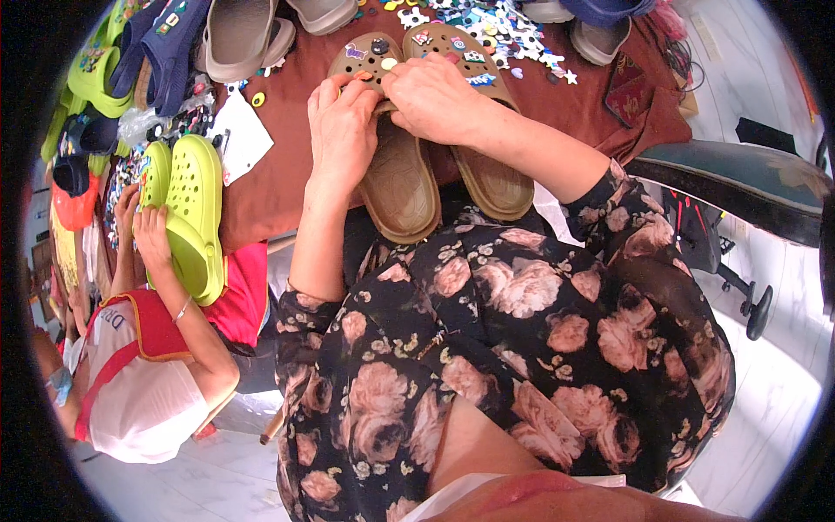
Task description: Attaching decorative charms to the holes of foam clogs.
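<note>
A pair of brown clogs lies at the table's edge in front of me, toes away, small charms on the uppers. My left hand (341, 126) grips the upper of the left brown clog (402, 187), its fingers curled over the edge of the opening beside an orange charm (364, 76). From the other side my right hand (435, 97) closes on the same upper, with a pale yellow charm (389, 63) just past its fingertips. What the fingertips pinch inside the shoe is hidden. Alongside, the right brown clog (496, 178) carries several charms and is untouched.
Loose charms (522, 39) are heaped across the brown tablecloth (287, 196). Grey clogs (235, 39) and navy clogs (174, 52) stand at far left. At left, another person's hands (152, 230) hold lime-green clogs (196, 187). A dark chair (739, 178) is at right.
</note>
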Demonstrator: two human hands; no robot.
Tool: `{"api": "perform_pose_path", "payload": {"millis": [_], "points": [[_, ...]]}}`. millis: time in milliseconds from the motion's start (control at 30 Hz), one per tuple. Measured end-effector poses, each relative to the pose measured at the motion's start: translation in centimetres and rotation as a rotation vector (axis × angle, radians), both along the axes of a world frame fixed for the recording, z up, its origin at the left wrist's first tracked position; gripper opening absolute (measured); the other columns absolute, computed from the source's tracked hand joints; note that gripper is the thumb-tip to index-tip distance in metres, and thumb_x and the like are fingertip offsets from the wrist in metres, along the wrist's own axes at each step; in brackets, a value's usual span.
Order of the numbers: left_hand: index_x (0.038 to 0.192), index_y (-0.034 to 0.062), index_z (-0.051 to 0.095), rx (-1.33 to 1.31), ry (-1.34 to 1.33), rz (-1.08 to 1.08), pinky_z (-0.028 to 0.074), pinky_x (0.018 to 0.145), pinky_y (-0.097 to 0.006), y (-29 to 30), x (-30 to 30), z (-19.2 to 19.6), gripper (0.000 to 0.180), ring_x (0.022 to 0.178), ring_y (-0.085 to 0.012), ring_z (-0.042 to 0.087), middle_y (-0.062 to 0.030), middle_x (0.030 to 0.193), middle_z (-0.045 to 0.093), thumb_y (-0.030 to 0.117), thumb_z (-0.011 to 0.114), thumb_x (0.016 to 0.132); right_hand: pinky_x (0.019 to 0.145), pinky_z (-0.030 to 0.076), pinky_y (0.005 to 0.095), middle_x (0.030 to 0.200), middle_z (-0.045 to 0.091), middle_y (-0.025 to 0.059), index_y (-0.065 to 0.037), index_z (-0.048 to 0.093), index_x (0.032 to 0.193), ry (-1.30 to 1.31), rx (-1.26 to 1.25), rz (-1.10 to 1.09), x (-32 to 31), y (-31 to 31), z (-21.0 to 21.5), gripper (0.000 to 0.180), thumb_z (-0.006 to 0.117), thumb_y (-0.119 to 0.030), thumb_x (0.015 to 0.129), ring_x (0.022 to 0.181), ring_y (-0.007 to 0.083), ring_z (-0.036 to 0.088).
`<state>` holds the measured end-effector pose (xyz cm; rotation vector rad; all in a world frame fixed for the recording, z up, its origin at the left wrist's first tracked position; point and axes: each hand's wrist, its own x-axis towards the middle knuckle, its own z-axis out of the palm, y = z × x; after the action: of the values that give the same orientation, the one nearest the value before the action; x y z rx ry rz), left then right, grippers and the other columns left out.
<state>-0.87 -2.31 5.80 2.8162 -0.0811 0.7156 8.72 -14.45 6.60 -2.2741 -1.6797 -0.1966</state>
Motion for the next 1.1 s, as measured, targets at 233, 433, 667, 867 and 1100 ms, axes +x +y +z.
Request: {"api": "perform_pose_path", "payload": {"millis": [233,433,667,867,1100], "points": [[0.081,0.0017,0.060,0.004,0.012,-0.054,0.038,0.086,-0.040,0.6,0.3,0.1,0.015,0.099,-0.0269,0.049,-0.0066,0.091,0.058,0.000,0.058,0.065,0.064,0.047,0.0404,0.077,0.062,0.0175,0.000,0.061,0.069,0.018,0.087,0.030,-0.2,-0.3,-0.5,0.010,0.055,-0.008,0.068,0.075,0.0300,0.062],[0.080,-0.0007,0.059,-0.121,0.162,-0.251,0.040,0.086,-0.038,1.7,0.7,0.2,0.017,0.099,-0.0291,0.049,-0.0095,0.090,0.057,-0.003,0.057,0.064,0.064,0.048,0.0421,0.071,0.060,0.0210,0.004,0.060,0.067,0.151,0.074,0.184,0.9,-0.2,-0.8,0.011,0.056,-0.006,0.065,0.072,0.0341,0.061],[0.092,-0.0002,0.056,-0.251,0.053,-0.054,0.038,0.090,-0.039,0.6,-0.1,-0.5,0.030,0.104,-0.0308,0.047,-0.0136,0.096,0.056,-0.008,0.057,0.063,0.066,0.048,0.0423,0.071,0.060,0.0229,0.005,0.060,0.069,0.188,0.065,0.158,0.8,-0.2,-0.3,0.013,0.057,-0.006,0.063,0.071,0.0355,0.061],[0.104,0.0030,0.049,-0.450,0.072,0.084,0.040,0.086,-0.039,-0.5,-0.4,-1.2,0.044,0.100,-0.0287,0.047,-0.0081,0.094,0.062,-0.011,0.058,0.063,0.068,0.049,0.0421,0.075,0.061,0.0227,0.004,0.060,0.073,0.188,0.077,0.116,0.7,-0.5,-0.5,0.015,0.058,-0.006,0.063,0.074,0.0356,0.061],[0.104,0.0039,0.049,-0.380,0.065,0.041,0.040,0.083,-0.036,-0.1,-0.3,-0.8,0.043,0.095,-0.0268,0.048,-0.0060,0.088,0.064,-0.011,0.057,0.064,0.068,0.049,0.0426,0.074,0.061,0.0228,0.004,0.060,0.074,0.217,-0.093,0.110,1.1,-0.5,0.2,0.014,0.056,-0.004,0.063,0.075,0.0358,0.061]]}}
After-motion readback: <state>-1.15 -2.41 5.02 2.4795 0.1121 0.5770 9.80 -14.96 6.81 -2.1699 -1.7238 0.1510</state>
